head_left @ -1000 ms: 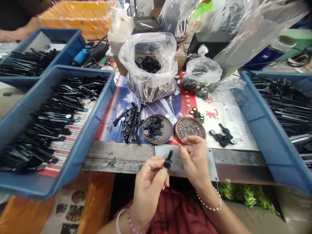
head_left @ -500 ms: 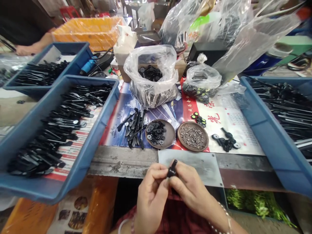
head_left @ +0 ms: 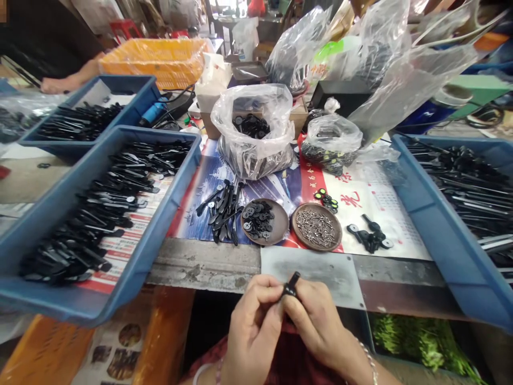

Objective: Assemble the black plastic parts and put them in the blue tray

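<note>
Between my left hand (head_left: 258,315) and my right hand (head_left: 315,310) is a small black plastic part (head_left: 292,284), pinched by the fingertips of both. A short dark stem sticks up from it; the rest is covered by my fingers. My hands are just in front of the bench edge, by a grey metal plate (head_left: 312,267). Beyond them stand a dish of black discs (head_left: 280,222) and a dish of small metal pins (head_left: 337,227). To the left lies a pile of long black parts (head_left: 224,214); to the right, a cluster of black pieces with round ends (head_left: 371,233).
Blue trays of black parts flank me, one on the left (head_left: 132,267) and one on the right (head_left: 441,214). Plastic bags of parts (head_left: 256,155) stand behind the dishes. Another person's hand (head_left: 60,84) is at the far left. Green leaves (head_left: 425,337) lie below the bench.
My hands and the black part appear slightly lower and farther right, while the whole view has shifted a little. Both hands keep their pinch on the part.
</note>
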Action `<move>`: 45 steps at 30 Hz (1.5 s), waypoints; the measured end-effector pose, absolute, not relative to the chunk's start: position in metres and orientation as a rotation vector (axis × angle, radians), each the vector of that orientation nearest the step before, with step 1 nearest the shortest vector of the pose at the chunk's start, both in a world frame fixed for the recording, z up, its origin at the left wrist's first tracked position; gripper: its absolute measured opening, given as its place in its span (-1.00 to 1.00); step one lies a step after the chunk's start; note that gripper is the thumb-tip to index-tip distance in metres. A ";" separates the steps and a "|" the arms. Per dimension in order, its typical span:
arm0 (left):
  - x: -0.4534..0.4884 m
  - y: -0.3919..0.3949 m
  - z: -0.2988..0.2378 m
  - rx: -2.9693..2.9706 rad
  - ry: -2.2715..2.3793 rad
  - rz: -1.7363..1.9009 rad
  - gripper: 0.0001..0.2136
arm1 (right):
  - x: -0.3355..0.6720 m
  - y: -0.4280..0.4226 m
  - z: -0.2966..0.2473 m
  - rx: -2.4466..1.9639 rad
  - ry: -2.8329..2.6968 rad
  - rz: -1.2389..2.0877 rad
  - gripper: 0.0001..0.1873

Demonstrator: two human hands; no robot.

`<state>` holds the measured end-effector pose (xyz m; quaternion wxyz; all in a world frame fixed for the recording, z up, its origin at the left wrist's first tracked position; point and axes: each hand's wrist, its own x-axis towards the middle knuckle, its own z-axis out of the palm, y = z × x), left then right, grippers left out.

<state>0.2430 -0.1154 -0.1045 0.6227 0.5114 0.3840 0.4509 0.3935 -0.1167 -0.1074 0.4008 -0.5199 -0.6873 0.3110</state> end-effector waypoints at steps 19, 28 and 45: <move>0.243 -0.117 -0.103 1.198 0.786 1.046 -0.83 | 0.398 -0.118 -0.109 -1.206 -1.911 0.436 -0.48; 0.243 -0.121 -0.112 1.164 0.876 1.026 -0.87 | 0.393 -0.125 -0.100 -1.185 -1.277 1.589 -0.43; 0.241 -0.107 -0.115 0.828 1.021 0.854 -0.77 | 0.384 -0.130 -0.117 -1.306 -1.571 1.538 -0.66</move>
